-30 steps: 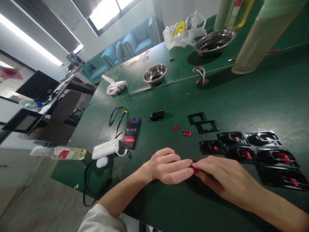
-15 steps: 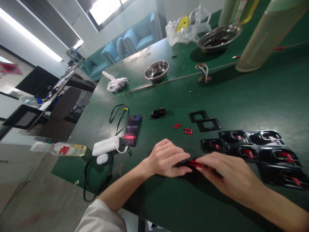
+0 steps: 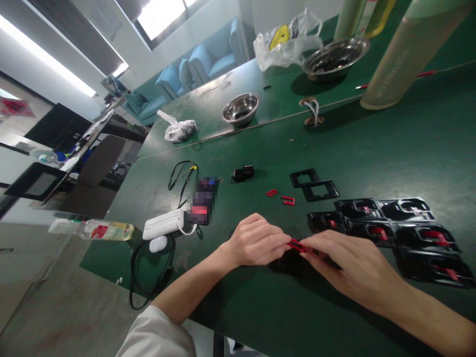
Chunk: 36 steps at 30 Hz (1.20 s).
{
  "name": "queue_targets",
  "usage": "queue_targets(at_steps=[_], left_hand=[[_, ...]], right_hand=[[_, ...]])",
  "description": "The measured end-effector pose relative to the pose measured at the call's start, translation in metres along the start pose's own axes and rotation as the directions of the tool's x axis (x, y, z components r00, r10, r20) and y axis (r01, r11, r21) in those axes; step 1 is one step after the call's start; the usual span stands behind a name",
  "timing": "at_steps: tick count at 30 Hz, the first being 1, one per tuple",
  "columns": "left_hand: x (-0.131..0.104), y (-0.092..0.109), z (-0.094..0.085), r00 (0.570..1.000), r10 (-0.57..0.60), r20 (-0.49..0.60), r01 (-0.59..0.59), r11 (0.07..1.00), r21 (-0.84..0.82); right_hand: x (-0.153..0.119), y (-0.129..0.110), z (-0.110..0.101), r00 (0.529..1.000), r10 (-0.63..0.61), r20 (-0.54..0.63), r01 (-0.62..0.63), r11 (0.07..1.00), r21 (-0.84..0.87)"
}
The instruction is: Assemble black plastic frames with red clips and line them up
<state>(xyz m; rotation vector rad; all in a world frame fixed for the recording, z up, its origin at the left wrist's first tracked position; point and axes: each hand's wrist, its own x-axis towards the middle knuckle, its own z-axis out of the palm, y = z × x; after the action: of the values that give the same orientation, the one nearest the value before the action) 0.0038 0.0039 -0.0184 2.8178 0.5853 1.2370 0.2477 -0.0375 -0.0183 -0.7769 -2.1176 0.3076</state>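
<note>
Between my two hands is a small red U-shaped plastic clip [image 3: 297,245], held just above the green table. My left hand [image 3: 258,241] is closed, its fingertips pinching the clip's left end. The fingers of my right hand [image 3: 342,258] grip the clip's other end. A dark shape shows below the fingers, and I cannot tell whether it is a part or shadow. Just beyond the hands lie two more red clips, one [image 3: 271,193] beside another [image 3: 288,201]. To the right, several glossy black plates [image 3: 375,233] with red pieces in them lie in rows.
Two flat black frames [image 3: 315,186] and small black blocks [image 3: 243,173] lie ahead. Farther back stand a small steel bowl [image 3: 240,110], a larger bowl [image 3: 336,59] and a tall bottle [image 3: 405,64]. At left are a phone [image 3: 204,201], a white power bank [image 3: 163,224] and an oil bottle [image 3: 106,230].
My left fingers, apart beside the red clip half a second ago, have closed on its left end. The clip has tilted slightly and risen a little. My right hand keeps its grip.
</note>
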Motion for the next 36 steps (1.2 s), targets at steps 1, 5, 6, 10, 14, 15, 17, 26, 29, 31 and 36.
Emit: queue_targets(at_steps=[1,5,6,10,14,15,17,26,29,31,36], left_hand=[[0.0,0.0002,0.0003,1.0,-0.005,-0.007,0.005,1.0,0.003],[0.0006,0.0005,0.0007,1.0,-0.008,-0.021,0.008,1.0,-0.011],[0.0008,0.0005,0.0007,1.0,-0.006,-0.018,0.006,1.0,-0.015],[0.0005,0.0,0.0005,1.0,0.0,-0.019,0.0,1.0,-0.016],[0.0001,-0.0005,0.001,1.0,0.007,-0.019,-0.007,1.0,-0.008],[0.0001,-0.0005,0.0011,1.0,0.007,-0.02,-0.007,1.0,-0.005],[0.0002,-0.0005,0.0011,1.0,0.006,-0.021,-0.006,1.0,-0.003],[-0.0044,-0.0016,0.0006,0.999,0.008,0.033,-0.008,1.0,-0.011],[-0.0057,-0.0014,0.0021,0.999,0.0,0.039,-0.001,1.0,0.009],[-0.0049,-0.0009,0.0028,1.0,-0.002,0.016,0.002,1.0,0.005],[0.0,0.0,0.0025,1.0,0.013,-0.012,-0.013,1.0,-0.022]], right_hand=[[0.0004,0.0002,-0.0001,1.0,0.003,0.002,-0.003,1.0,0.005],[0.0005,0.0014,0.0007,1.0,0.009,0.005,-0.009,1.0,0.007],[0.0003,0.0016,0.0009,1.0,0.006,0.008,-0.006,1.0,0.002],[-0.0008,0.0016,0.0011,1.0,-0.004,0.015,0.004,1.0,-0.012],[-0.0004,0.001,0.0004,1.0,0.004,0.011,-0.004,1.0,-0.002],[0.0,0.0007,0.0002,1.0,0.007,0.005,-0.007,1.0,0.002],[0.0011,0.0001,-0.0004,1.0,0.012,-0.002,-0.012,1.0,0.015],[0.0009,-0.0003,-0.0019,1.0,0.018,0.009,-0.018,1.0,0.015],[-0.0002,0.0001,-0.0019,0.999,0.034,0.014,-0.034,0.999,0.031],[-0.0002,0.0001,-0.0022,0.999,0.041,0.018,-0.042,0.998,0.041],[0.001,0.0,-0.0025,0.999,0.034,0.036,-0.036,0.999,0.034]])
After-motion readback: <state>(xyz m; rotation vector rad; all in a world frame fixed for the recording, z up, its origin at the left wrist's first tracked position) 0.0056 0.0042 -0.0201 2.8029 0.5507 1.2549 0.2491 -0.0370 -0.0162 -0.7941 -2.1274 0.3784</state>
